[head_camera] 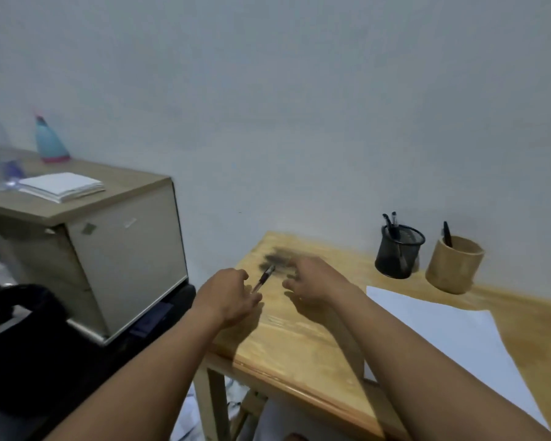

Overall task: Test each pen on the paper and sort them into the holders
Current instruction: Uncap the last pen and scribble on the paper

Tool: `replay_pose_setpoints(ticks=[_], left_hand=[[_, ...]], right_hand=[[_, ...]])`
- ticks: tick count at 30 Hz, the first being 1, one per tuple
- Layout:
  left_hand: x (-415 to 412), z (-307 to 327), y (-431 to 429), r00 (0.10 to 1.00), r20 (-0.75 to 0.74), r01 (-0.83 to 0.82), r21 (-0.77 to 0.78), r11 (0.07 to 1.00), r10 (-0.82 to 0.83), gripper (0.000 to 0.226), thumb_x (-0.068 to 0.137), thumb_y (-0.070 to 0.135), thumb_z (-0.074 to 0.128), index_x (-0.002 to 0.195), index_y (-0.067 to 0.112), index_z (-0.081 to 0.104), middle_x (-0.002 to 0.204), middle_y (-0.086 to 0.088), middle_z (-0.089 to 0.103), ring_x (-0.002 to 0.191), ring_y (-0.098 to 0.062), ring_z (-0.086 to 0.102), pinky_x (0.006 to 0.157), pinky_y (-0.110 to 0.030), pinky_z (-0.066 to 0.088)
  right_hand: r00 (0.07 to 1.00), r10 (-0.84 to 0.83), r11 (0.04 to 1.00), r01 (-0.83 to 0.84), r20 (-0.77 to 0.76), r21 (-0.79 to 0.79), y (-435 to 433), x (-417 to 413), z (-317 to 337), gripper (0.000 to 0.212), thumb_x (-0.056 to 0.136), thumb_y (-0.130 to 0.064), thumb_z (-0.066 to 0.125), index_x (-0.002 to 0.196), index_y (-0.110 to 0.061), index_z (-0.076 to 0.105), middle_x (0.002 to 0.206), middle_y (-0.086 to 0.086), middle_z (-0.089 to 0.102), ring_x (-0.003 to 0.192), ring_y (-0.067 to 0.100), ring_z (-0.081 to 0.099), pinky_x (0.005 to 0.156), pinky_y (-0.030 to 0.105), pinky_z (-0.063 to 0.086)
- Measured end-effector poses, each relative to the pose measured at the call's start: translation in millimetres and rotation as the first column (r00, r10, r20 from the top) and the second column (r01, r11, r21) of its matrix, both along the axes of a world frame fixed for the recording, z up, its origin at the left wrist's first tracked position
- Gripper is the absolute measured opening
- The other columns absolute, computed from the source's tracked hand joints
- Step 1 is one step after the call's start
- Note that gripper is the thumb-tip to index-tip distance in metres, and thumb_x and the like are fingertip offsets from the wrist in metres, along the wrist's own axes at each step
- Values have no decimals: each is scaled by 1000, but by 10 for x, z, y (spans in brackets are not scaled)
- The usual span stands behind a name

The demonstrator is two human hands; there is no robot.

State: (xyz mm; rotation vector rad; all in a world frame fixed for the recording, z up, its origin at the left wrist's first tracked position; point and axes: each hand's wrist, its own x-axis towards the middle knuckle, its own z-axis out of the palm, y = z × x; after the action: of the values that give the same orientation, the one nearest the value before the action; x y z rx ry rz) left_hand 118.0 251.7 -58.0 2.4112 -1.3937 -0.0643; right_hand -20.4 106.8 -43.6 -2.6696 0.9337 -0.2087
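Here my left hand (233, 296) pinches a pen (263, 278) by its lower end, tip pointing toward the far left corner of the desk (299, 345), where a blurred dark heap, probably the untested pens (275, 261), lies. My right hand (312, 281) hovers beside it, fingers loosely curled, gripping nothing. The paper (452, 338) lies toward the right edge; the mesh holder (396, 253) and wooden holder (454, 265) stand along the far edge, pens already in each. I judge this the pickup step; next the pen must travel right to the paper.
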Motion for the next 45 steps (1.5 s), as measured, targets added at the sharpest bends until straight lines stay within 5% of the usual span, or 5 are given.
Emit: replay_pose_setpoints(ticks=[18,25,32,36,45], left_hand=[[72,-18,-150,997,77,55,-330,942,-31,20,97,33,57,107,24,71,99,4,67,95,-20,62,81,-39,51],[-393,252,-424,978,-172,19,-503,864,-121,46,96,36,57,140,24,49,118,5,64,104,-16,62,92,-39,51],[-935,295,-669,804,-486,131,-418,899,-343,31,101,33,50,104,12,72,97,-4,70,91,-19,62,74,-29,41],[-1142,359,-719,586,-705,106,-421,901,-399,26,102,26,52,105,9,71,99,-6,72,87,-17,66,71,-30,46],[-1351,559,-800,537,-688,144,-496,856,-488,15,99,21,58,96,10,69,95,-8,70,86,-18,65,78,-36,53]], right_hand=[[977,121,960,-70,176,-271,99,53,-201,20,92,-23,49,77,-22,62,79,-1,63,76,27,58,62,40,49],[859,-204,979,170,470,116,-55,-510,19,9,94,-26,60,99,-23,67,95,-5,74,89,18,67,79,35,54],[485,-549,777,-4,680,630,-30,-1035,224,9,96,-7,62,100,0,66,98,12,73,85,16,75,80,35,61],[400,-616,692,-137,678,709,67,-1240,269,8,95,-3,60,95,-5,68,93,12,74,84,18,74,85,38,61],[281,-653,676,-200,703,709,84,-1542,315,3,89,-2,71,93,-2,72,84,13,73,82,24,73,77,32,62]])
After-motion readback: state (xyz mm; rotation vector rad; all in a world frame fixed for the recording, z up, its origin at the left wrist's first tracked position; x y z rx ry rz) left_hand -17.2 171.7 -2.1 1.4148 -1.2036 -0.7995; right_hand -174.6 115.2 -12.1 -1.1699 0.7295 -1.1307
